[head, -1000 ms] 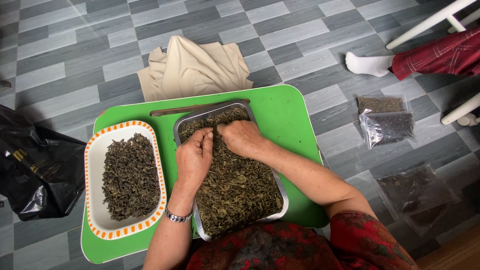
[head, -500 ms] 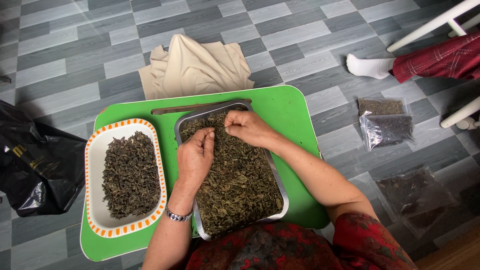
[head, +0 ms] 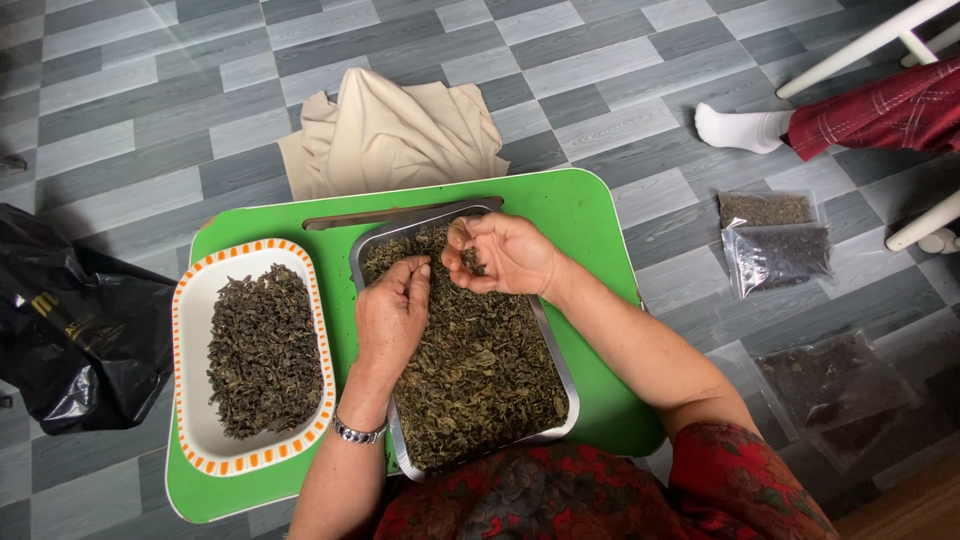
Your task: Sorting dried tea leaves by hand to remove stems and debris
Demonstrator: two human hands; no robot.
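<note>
Sorting dried tea leaves, by the look of it; going left to right. Black plastic bag (head: pixel 75 340) sits crumpled on the grey tiled floor (head: pixel 150 90), off the table. Green tray table (head: pixel 590 215) carries two dishes side by side. White dish with orange-striped rim (head: pixel 190 330) holds a modest heap of dark dried leaves (head: pixel 262 345), white bottom visible all round it. Metal tray (head: pixel 555 345) just right of it is covered edge to edge with dried tea leaves (head: pixel 480 385). Judgement: early-to-mid progress, the bulk of the leaves sits in the metal tray, a smaller share in the dish. Left hand (head: pixel 392 312) is palm-down over the metal tray's upper left, wrist with metal bracelet (head: pixel 356 432) straight, fingers curled and pinched into the leaves; whether it actually grips any, can't tell. Right hand (head: pixel 505 252) is raised just above the tray's top edge, palm turned up and cupped, loosely holding a small clump of leaves. Hands near each other, not touching. Beige cloth (head: pixel 395 130) lies folded on the floor beyond the table. Right side: two clear packets of dark leaves (head: pixel 775 240), larger clear bag (head: pixel 835 385) nearer, another person's white-socked foot (head: pixel 735 128) top right.
</note>
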